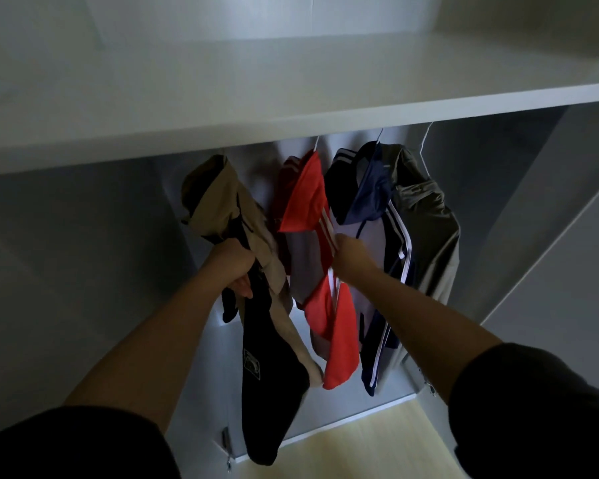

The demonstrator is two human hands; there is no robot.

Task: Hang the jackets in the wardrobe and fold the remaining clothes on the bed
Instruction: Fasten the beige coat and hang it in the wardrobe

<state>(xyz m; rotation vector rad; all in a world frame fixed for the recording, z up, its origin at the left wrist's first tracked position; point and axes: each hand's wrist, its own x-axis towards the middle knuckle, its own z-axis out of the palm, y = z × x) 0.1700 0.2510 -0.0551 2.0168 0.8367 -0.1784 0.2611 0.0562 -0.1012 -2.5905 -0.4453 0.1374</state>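
Step in hand: hanging the jackets. The wardrobe (533, 236) is standing open, and its shelf (291, 98) is hiding the rail from view. Three jackets are hanging below it on thin hooks: a red jacket (308, 195), just beside it a navy jacket (370, 188), and a grey jacket (426, 209) touching that on the far right. The fourth, a tan jacket (222, 195) with a black lower part, is sitting left of the red one, its collar tucked up under the shelf. No hook is showing for it, so it cannot be told whether it is on the rail yet. The bed and the clothes for folding are not in view.

Both arms are reaching forward and up into the wardrobe. The left hand (230, 267) is gripping the tan jacket at its middle, fingers curled round bunched fabric. The right hand (351, 254) is lying against the striped edge of the red jacket, between it and the navy one. Its fingers are hidden in the cloth, so whether it is pinching or only pushing cannot be told.

Judgement: the hanging stage is nearing its end. The next move is calling for the tan jacket to be confirmed on the rail and let go, with the red jacket kept aside for room.
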